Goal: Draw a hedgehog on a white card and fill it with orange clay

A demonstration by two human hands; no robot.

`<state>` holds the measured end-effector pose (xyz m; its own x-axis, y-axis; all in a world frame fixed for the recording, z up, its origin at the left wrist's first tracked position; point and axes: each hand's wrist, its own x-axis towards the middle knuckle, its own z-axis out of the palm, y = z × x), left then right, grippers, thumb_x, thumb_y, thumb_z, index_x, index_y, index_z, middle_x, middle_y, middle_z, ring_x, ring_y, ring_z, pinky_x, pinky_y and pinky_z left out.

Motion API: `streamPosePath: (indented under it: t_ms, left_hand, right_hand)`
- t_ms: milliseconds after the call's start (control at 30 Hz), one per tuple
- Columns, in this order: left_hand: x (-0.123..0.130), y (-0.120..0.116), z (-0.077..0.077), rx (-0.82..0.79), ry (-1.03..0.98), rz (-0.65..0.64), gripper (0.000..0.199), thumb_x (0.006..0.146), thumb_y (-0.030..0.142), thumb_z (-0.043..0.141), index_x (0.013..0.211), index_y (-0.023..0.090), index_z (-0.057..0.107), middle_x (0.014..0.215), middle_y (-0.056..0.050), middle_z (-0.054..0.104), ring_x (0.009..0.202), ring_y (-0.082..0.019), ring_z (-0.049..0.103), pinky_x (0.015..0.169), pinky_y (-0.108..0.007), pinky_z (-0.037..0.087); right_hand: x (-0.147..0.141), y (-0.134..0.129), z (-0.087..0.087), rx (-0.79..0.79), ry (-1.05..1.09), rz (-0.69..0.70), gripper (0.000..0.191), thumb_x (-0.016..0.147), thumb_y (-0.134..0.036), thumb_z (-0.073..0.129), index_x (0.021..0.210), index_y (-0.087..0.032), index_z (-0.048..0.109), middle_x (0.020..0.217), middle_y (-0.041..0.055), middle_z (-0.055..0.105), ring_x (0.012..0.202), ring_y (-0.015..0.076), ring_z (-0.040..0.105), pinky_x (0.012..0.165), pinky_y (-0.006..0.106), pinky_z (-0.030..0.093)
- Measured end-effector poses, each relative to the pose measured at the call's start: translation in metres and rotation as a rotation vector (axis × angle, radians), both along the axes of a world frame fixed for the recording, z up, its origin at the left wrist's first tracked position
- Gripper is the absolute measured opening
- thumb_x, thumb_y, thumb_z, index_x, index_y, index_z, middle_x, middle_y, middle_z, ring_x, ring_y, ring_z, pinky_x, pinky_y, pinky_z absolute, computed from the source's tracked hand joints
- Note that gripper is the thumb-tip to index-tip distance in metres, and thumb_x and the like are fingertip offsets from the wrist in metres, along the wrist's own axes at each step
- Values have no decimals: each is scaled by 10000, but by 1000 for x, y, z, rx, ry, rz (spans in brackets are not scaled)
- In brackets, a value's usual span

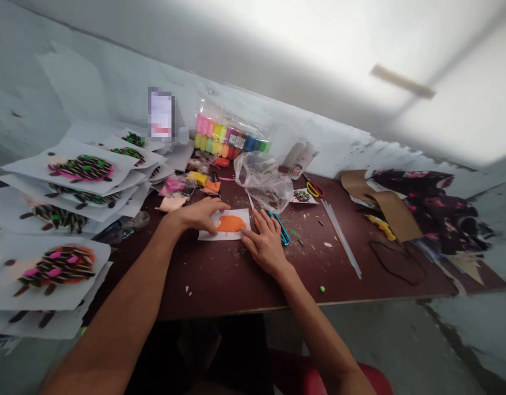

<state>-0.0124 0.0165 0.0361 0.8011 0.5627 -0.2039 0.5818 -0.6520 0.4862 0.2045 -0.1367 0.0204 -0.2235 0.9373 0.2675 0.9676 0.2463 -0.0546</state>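
A small white card (208,231) lies on the dark red table, with a flat orange animal shape (231,223) on it. My left hand (201,215) rests at the card's left edge, fingers apart and touching the paper. At the card's right edge is my right hand (264,239), its fingers spread, with the index finger near the lower right corner. Teal pens or tools (282,229) lie just beyond my right hand. Orange and yellow clay packets (212,187) sit above my left hand.
Stacked sheets with hedgehog pictures (80,167) fill the left side. Behind are a crumpled clear bag (263,181) and colored clay tubs (232,137). Scissors (314,190), clear glue sticks (342,239), a yellow glue gun (382,227) and floral fabric (434,208) lie to the right.
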Motion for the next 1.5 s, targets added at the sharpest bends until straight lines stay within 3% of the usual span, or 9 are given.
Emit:
streamPosePath:
  t_ms: [667,1100,1500]
  left_hand:
    - [0,1,-1,15,-15,-14,859,627,312,699,1456,240,490,1497,-89,499,1402,-335,423,1167,-424,356]
    - [-4,5,-5,-7,-44,-16,857,629,279,702,1459,258,493,1488,-61,518,1388,-297,449,1166,-384,365]
    - [-3,5,-2,-27,-68,-32,839,620,248,689,1439,229,507,1406,-74,577,1325,-296,499,1134,-377,391]
  right_hand:
    - [-12,3,4,-67,-34,37,338,1003,-427,556,1320,-387,668,1670,28,276,1534,310,207,1204,533,192]
    - [-16,7,6,-73,-56,95,382,990,-443,580,1369,-421,619,1671,20,274,1537,313,207,1206,540,190]
    - [-27,18,15,-126,-96,150,395,999,-492,547,1375,-397,622,1665,28,288,1540,319,200,1218,541,181]
